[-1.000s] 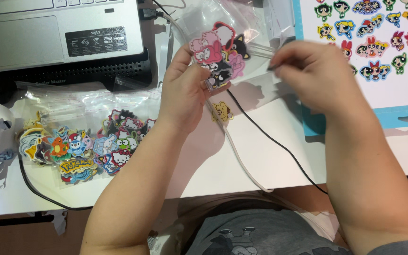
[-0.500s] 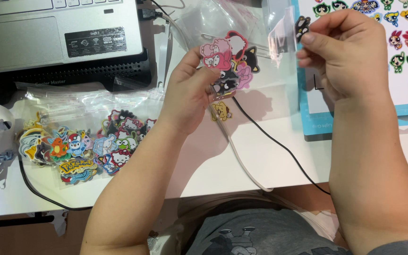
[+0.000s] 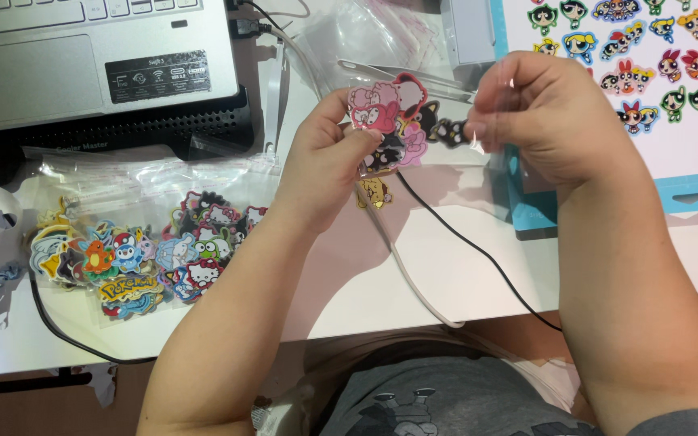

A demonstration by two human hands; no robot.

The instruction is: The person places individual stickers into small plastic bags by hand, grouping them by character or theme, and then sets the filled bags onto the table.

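Head view looks down over a grey shirt [image 3: 446,404] at the bottom edge, from which both forearms rise toward the middle of the white tabletop [image 3: 462,274]. Left forearm slants up and right from the lower left; the left hand [image 3: 325,161] is bent at the wrist, its fingers [image 3: 369,141] closed on a fanned bunch of cartoon stickers [image 3: 389,121] held above the tabletop. This bunch stands roughly upright in the view, its long axis running from the thumb up and away toward the far edge, pink faces turned to the camera. Right forearm comes up from the lower right corner; the right hand [image 3: 551,121] curls knuckles-up, its fingers pinched on a small black sticker [image 3: 450,132] just right of the bunch, nearly touching it. That sticker lies crosswise, pointing left toward the bunch.

Under the hands a black cable [image 3: 478,250] and a white cable [image 3: 414,282] cross the tabletop beside a yellow sticker [image 3: 373,194]. Left of the forearm lies a clear bag of coloured stickers [image 3: 139,250]. Farther off sit a silver laptop [image 3: 82,56] and a printed sticker sheet [image 3: 656,73] on a blue mat.
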